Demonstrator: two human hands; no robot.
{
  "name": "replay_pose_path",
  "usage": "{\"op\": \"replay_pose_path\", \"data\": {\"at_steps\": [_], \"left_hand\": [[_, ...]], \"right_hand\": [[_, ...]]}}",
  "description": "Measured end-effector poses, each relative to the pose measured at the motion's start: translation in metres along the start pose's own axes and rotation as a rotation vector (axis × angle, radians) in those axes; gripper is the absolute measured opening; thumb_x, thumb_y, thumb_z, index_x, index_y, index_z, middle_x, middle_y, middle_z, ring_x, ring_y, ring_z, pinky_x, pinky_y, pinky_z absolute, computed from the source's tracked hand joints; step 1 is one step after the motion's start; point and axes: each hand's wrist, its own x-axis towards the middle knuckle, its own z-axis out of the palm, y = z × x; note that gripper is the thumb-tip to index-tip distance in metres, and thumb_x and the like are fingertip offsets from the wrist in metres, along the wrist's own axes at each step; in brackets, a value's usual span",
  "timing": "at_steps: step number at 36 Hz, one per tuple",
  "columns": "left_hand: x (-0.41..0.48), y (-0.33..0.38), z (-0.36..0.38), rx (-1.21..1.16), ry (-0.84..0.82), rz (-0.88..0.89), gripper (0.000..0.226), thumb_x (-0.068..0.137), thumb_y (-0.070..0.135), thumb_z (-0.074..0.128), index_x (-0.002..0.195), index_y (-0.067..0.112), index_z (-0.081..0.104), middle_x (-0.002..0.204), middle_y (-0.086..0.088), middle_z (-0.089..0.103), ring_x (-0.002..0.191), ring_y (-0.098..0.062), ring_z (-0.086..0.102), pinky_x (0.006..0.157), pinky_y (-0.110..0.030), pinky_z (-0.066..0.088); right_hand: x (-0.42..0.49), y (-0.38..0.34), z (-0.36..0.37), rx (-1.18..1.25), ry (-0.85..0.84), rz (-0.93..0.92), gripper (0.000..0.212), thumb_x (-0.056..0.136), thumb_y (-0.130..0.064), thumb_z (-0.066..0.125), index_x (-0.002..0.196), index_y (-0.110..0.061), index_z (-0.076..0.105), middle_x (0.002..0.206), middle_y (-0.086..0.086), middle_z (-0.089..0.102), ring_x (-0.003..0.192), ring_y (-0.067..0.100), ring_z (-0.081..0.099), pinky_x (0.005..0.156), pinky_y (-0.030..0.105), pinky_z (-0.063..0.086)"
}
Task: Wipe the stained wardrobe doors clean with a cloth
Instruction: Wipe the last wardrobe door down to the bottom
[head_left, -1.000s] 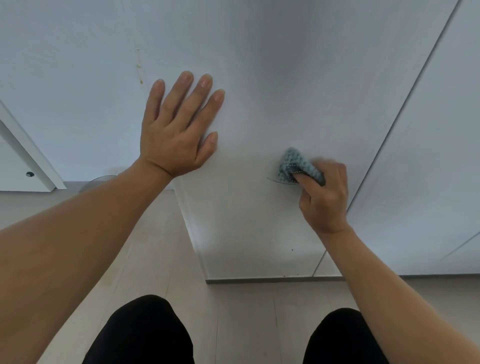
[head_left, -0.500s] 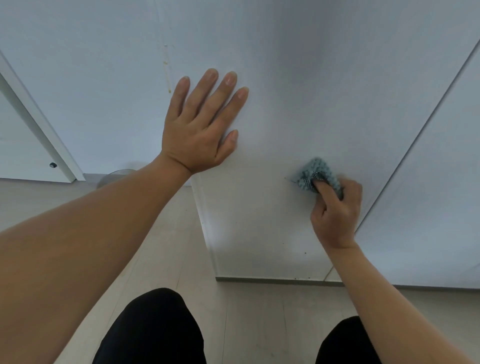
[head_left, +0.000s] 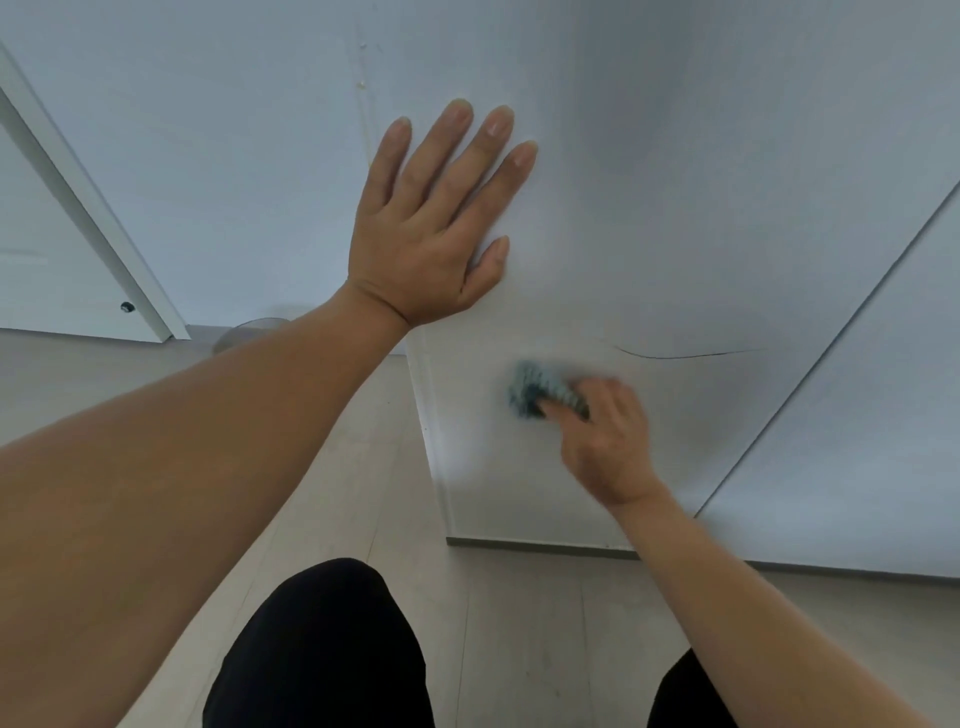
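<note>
A white wardrobe door (head_left: 675, 249) fills the middle of the head view, seen from above at a steep angle. My left hand (head_left: 436, 223) presses flat on it with fingers spread, near its left edge. Lower down, my right hand (head_left: 602, 441) grips a bunched blue-green cloth (head_left: 535, 395) against the door; hand and cloth are blurred. A thin dark curved line (head_left: 685, 355) marks the door just above and right of the cloth. Small yellowish spots (head_left: 359, 83) sit on the wall near the door's upper left edge.
A second white wardrobe door (head_left: 857, 415) adjoins on the right. A white room door (head_left: 62, 260) with its frame stands at far left. A round grey object (head_left: 249, 332) shows behind my left forearm. Pale wood floor (head_left: 519, 623) lies below, with my dark-trousered knees (head_left: 322, 649) at the bottom.
My right hand has swept the cloth leftward and down along the door, uncovering the dark curved line. My left hand stays flat on the door; the view has shifted.
</note>
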Motion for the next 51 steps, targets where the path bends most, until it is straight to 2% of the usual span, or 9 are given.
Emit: {"op": "replay_pose_path", "data": {"at_steps": [6,15,24,30,34,39,42,48,51], "left_hand": [[0.000,0.000,-0.002,-0.011,0.002,-0.007,0.064,0.094,0.043,0.051,0.152,0.017,0.054,0.153,-0.010,0.056,0.140,-0.034,0.051,0.117,-0.054,0.036],[0.000,0.001,-0.001,-0.026,0.005,-0.019,0.062,0.093,0.043,0.052,0.149,0.018,0.058,0.151,-0.009,0.058,0.139,-0.033,0.054,0.115,-0.054,0.038],[-0.003,-0.004,-0.003,-0.041,0.030,-0.007,0.063,0.095,0.044,0.050,0.152,0.017,0.055,0.154,-0.009,0.054,0.142,-0.032,0.047,0.115,-0.054,0.037],[-0.008,-0.001,0.002,-0.056,0.054,-0.019,0.065,0.098,0.045,0.049,0.157,0.017,0.048,0.159,-0.010,0.045,0.144,-0.034,0.045,0.115,-0.056,0.036],[-0.020,0.019,-0.008,-0.144,-0.012,-0.099,0.065,0.098,0.044,0.059,0.156,0.016,0.049,0.159,-0.015,0.046,0.147,-0.038,0.039,0.117,-0.060,0.034],[-0.073,0.045,-0.008,-0.155,-0.096,-0.186,0.073,0.098,0.051,0.063,0.160,0.018,0.043,0.166,-0.013,0.032,0.161,-0.028,0.011,0.128,-0.053,0.014],[-0.086,0.049,-0.001,-0.161,-0.098,-0.171,0.075,0.097,0.054,0.061,0.160,0.017,0.042,0.173,-0.008,0.019,0.162,-0.026,0.006,0.129,-0.049,0.007],[-0.090,0.053,0.003,-0.136,-0.056,-0.183,0.072,0.099,0.054,0.053,0.160,0.017,0.041,0.175,-0.005,0.014,0.162,-0.026,0.007,0.129,-0.048,0.007],[-0.090,0.053,0.006,-0.097,-0.043,-0.169,0.073,0.099,0.055,0.049,0.161,0.018,0.039,0.175,-0.004,0.012,0.162,-0.026,0.007,0.129,-0.048,0.007]], "right_hand": [[0.042,-0.018,0.008,0.028,0.143,0.044,0.031,0.088,0.007,0.057,0.102,-0.012,0.077,0.091,0.014,0.056,0.072,0.031,0.051,0.066,0.039,0.041],[-0.063,-0.035,0.056,-0.022,-0.323,-0.304,0.014,0.091,-0.011,0.062,0.085,-0.019,0.071,0.083,0.002,0.056,0.076,0.024,0.055,0.077,0.037,0.046],[0.021,-0.076,0.047,0.058,0.020,-0.017,0.026,0.098,-0.010,0.054,0.089,-0.020,0.076,0.079,0.005,0.062,0.071,0.025,0.053,0.065,0.035,0.041],[-0.066,-0.058,0.072,0.050,-0.379,-0.229,0.012,0.091,-0.014,0.063,0.083,-0.019,0.069,0.087,0.002,0.058,0.080,0.025,0.059,0.070,0.037,0.048],[-0.083,-0.055,0.043,0.032,-0.381,0.035,0.023,0.080,-0.011,0.060,0.094,-0.024,0.072,0.090,0.003,0.062,0.082,0.027,0.058,0.068,0.034,0.041],[-0.064,-0.040,-0.012,0.111,0.096,0.787,0.028,0.087,-0.004,0.063,0.110,-0.012,0.075,0.102,0.011,0.063,0.089,0.025,0.054,0.077,0.031,0.045],[-0.041,-0.016,-0.031,0.291,0.322,1.271,0.037,0.097,-0.011,0.062,0.134,-0.012,0.061,0.111,0.003,0.052,0.096,0.009,0.057,0.082,0.008,0.046],[-0.029,0.001,-0.008,0.328,0.573,1.499,0.044,0.102,-0.013,0.054,0.145,-0.007,0.048,0.109,-0.007,0.048,0.097,-0.002,0.051,0.082,-0.004,0.035],[-0.047,-0.001,0.016,0.274,0.569,1.661,0.042,0.103,-0.007,0.048,0.145,-0.004,0.048,0.114,0.003,0.054,0.107,0.016,0.053,0.083,-0.004,0.030]]}}
